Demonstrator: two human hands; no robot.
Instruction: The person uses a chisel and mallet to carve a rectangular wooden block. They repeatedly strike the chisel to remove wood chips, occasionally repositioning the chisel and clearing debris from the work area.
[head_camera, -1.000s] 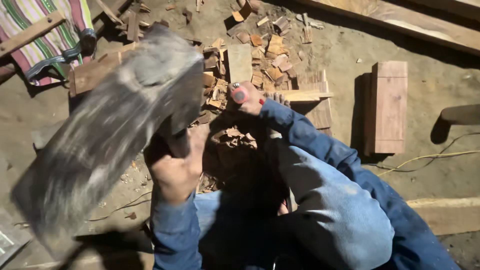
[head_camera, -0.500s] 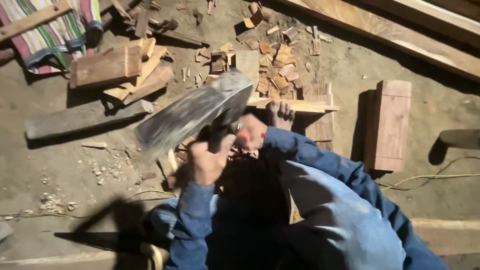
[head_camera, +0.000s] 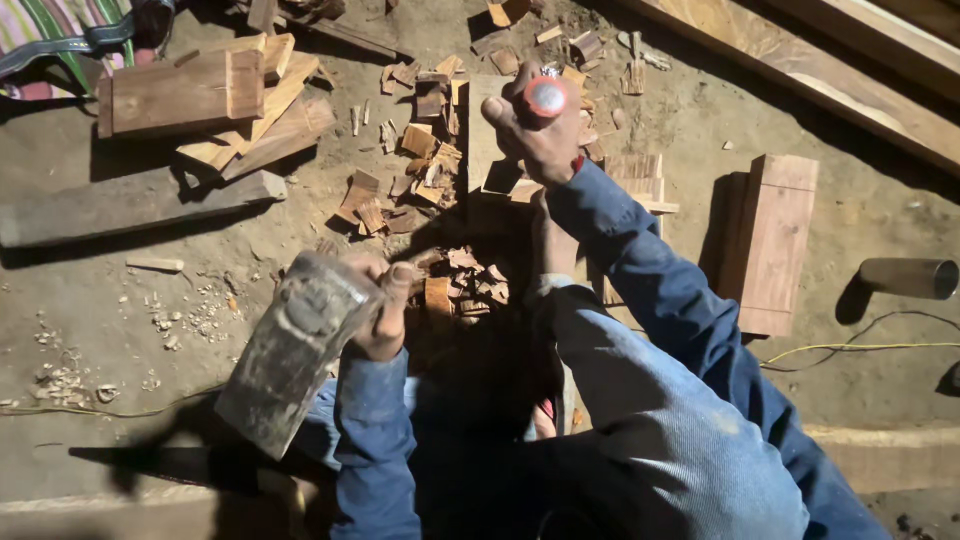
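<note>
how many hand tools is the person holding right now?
2. A grey metal-headed mallet in the left hand, lower left. A red-capped chisel handle in the right hand, top centre; its blade is hidden.

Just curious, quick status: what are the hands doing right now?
Left hand grips mallet, raised. Right hand holds red-capped chisel upright. Wood chips all around; nothing between.

chisel (head_camera: 546, 98): blade hidden by hand | striped cloth (head_camera: 60, 30): cut off

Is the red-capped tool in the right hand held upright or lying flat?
Upright: the right hand grips it with the red cap facing the camera.
</note>
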